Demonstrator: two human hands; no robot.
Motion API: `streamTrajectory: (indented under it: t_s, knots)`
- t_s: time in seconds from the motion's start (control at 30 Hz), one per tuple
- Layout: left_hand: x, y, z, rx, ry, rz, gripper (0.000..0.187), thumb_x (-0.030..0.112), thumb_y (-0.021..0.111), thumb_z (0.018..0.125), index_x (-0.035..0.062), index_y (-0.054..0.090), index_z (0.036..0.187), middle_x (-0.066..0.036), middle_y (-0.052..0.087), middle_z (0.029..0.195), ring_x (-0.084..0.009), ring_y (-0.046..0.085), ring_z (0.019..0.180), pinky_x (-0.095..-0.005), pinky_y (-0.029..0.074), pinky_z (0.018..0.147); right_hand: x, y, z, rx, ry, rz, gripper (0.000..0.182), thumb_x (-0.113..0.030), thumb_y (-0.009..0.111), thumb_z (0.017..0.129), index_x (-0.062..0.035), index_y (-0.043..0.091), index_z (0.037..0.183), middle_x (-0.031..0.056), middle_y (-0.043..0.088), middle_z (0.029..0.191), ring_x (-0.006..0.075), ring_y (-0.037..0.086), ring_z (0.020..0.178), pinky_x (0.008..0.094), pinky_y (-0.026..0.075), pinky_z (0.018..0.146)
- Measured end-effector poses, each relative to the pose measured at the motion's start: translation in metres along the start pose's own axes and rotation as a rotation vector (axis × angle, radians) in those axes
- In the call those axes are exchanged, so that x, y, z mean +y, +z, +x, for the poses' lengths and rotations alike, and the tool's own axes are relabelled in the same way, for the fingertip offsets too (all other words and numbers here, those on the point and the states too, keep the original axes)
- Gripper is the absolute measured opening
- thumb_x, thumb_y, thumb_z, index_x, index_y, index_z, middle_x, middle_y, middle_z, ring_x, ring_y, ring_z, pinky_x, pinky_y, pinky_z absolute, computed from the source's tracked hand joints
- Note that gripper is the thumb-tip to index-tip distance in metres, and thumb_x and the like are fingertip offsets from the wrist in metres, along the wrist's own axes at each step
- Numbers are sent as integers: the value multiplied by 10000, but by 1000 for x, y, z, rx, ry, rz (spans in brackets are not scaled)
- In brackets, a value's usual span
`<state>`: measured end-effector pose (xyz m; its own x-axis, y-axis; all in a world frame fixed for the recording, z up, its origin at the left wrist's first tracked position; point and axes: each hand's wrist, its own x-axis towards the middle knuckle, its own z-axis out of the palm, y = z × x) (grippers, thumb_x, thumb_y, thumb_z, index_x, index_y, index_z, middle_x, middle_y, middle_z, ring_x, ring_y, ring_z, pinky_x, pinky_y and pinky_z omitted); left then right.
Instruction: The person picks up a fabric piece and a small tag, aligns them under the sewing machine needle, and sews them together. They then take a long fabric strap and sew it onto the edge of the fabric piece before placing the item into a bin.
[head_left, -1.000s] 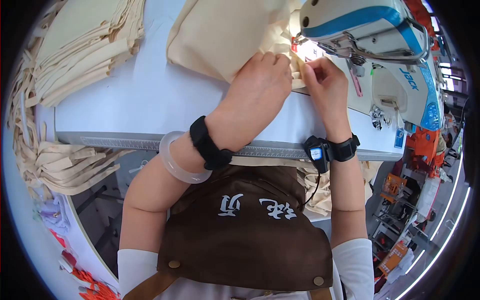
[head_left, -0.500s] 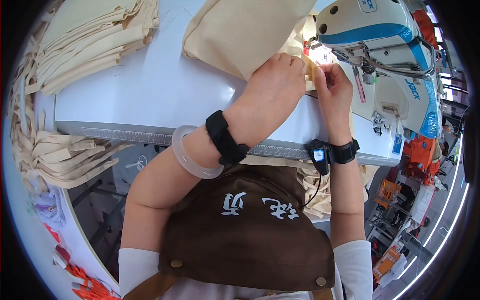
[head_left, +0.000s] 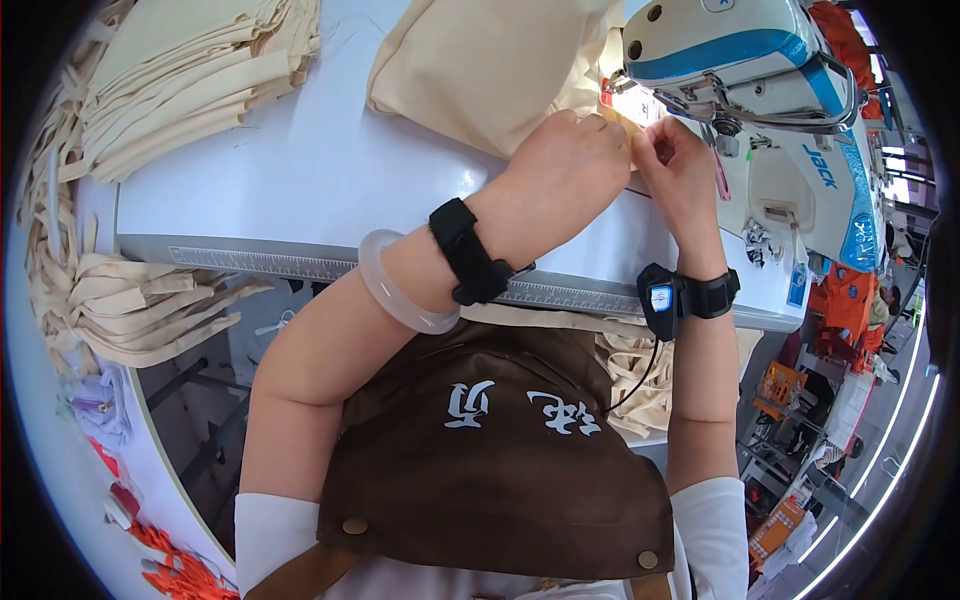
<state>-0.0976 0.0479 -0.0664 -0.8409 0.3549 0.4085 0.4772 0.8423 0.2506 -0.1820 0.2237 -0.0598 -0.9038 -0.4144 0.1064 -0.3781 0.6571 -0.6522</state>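
Head view, one workstation. Item in hand: cream fabric bag, lying on the white table, its near corner drawn to the lit needle area of the sewing machine. A narrow strip of the same cloth, probably a handle end, sits at that corner between the two hands; the exact overlap is hidden by the knuckles.

Left hand: closed down over the bag's edge, fingers curled, pressing the cloth flat to the table just short of the presser foot. Wrist carries a black strap and a pale translucent bangle.

Right hand: fingertips pinched on the small cloth end, just beside the left hand and close under the machine head. Wrist carries a black band with a small device and a trailing cord.

Handling note, as a judgement: the work seems to be lining up the strip with the bag's edge before stitching. It would go best with both layers held square and taut, edges flush, and fingertips kept to the side of the needle path.

Surroundings: measuring scale along the table's front edge; stack of folded cream bags at far left; loose cream strips hanging off the left side; more cream cloth below the table edge; brown apron with white characters.
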Motion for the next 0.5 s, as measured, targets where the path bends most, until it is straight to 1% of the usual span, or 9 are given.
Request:
streamTrajectory:
  t_s: [0.13, 0.23, 0.4, 0.5]
  knots:
    - [-1, 1, -1, 73, -52, -91, 210, 51, 587, 815, 3, 632, 1014, -86, 632, 985, -238, 618, 966, -375, 531, 752, 5, 10, 1, 107, 3, 109, 216, -176, 669, 900, -5, 591, 792, 42, 605, 645, 85, 542, 573, 264, 428, 544]
    - [1, 8, -1, 123, -82, -117, 238, 49, 580, 820, -7, 629, 1045, -68, 627, 1025, -231, 614, 976, -371, 546, 761, -3, 12, -1, 130, -1, 165, 207, -156, 641, 924, -13, 578, 788, 21, 596, 646, 68, 502, 573, 259, 405, 531]
    - [0, 12, 0, 147, -80, -104, 256, 52, 578, 824, -25, 634, 1061, -60, 624, 1064, -229, 608, 989, -355, 562, 734, 2, 13, -4, 93, 25, 300, 198, -152, 603, 973, -29, 571, 821, -16, 581, 690, 41, 481, 605, 230, 387, 536]
    - [3, 14, 4, 124, -110, -68, 259, 42, 582, 816, -35, 637, 1057, -63, 625, 1072, -236, 603, 1012, -355, 567, 727, -1, 15, -5, 69, 49, 417, 201, -169, 590, 998, -41, 566, 844, -33, 563, 718, 26, 472, 619, 208, 381, 539]
